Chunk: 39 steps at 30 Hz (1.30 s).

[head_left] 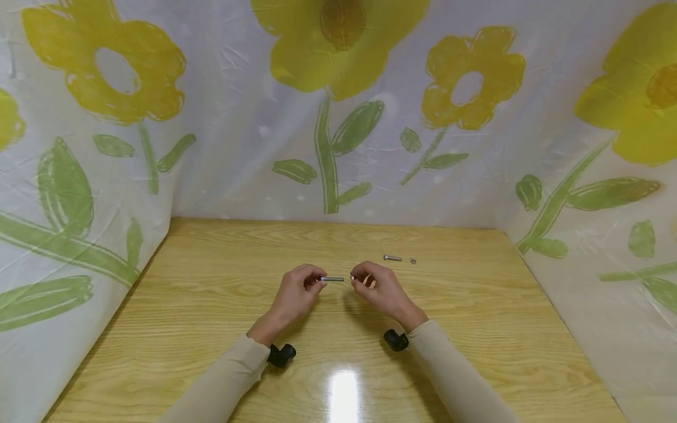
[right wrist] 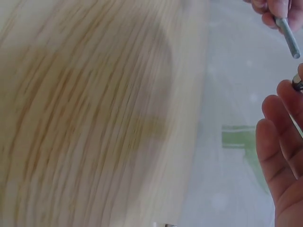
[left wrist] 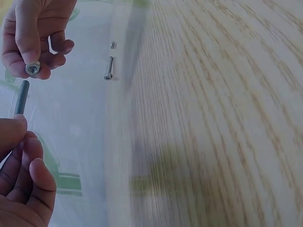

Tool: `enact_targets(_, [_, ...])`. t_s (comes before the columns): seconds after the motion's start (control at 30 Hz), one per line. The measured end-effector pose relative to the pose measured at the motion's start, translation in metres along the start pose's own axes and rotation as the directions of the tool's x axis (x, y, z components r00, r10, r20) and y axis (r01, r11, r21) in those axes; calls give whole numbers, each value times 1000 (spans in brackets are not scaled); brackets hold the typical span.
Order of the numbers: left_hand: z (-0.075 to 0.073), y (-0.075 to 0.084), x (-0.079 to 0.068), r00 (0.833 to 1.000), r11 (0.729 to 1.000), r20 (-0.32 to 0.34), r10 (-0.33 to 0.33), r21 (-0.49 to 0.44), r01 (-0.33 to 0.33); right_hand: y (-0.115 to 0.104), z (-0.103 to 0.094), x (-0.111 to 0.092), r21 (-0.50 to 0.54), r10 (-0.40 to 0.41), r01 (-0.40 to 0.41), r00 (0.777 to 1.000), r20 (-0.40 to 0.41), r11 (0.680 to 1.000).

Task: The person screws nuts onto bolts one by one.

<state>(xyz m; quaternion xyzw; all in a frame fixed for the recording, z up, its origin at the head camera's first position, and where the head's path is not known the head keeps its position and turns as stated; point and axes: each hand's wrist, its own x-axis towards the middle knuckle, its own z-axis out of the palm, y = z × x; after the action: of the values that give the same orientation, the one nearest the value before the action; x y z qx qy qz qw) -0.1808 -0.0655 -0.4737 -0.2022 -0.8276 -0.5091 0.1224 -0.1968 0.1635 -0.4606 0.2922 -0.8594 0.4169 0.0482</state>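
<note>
My left hand (head_left: 297, 292) pinches a threaded metal bolt (head_left: 334, 279) by its head end, the shank pointing right toward the other hand. Between the thumb and fingers of my right hand (head_left: 382, 288) is a small hex nut (left wrist: 32, 69), its hole showing in the left wrist view. A short gap separates the bolt's free end from the nut, and the two are roughly in line. Both hands are held over the table. The bolt's head is mostly hidden by the left fingers.
A second bolt (head_left: 392, 258) lies on the wooden table (head_left: 227, 252) beyond the right hand, with another nut (head_left: 414, 261) just right of it. Flower-printed cloth (head_left: 233, 147) hangs behind and along both sides. Black wrist cameras (head_left: 395, 340) sit below the sleeves.
</note>
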Motion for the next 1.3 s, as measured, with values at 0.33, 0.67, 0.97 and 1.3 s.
enact_targets(0.33, [1, 0, 1, 1000, 999, 9, 17, -27, -17, -5, 5, 3, 78, -14, 14, 1000, -5, 997])
enact_targets(0.67, [2, 0, 1, 1000, 999, 1, 23, -34, -23, -3, 10, 3, 116, 9, -9, 1000, 0, 993])
enact_targets(0.97, [3, -1, 1, 1000, 999, 4, 29, -34, -29, -6, 12, 4, 117, 46, -49, 999, 23, 992])
enact_targets(1.3, [5, 0, 1, 1000, 999, 16, 14, -37, -13, -6, 9, 0, 124, 22, -21, 1000, -4, 992])
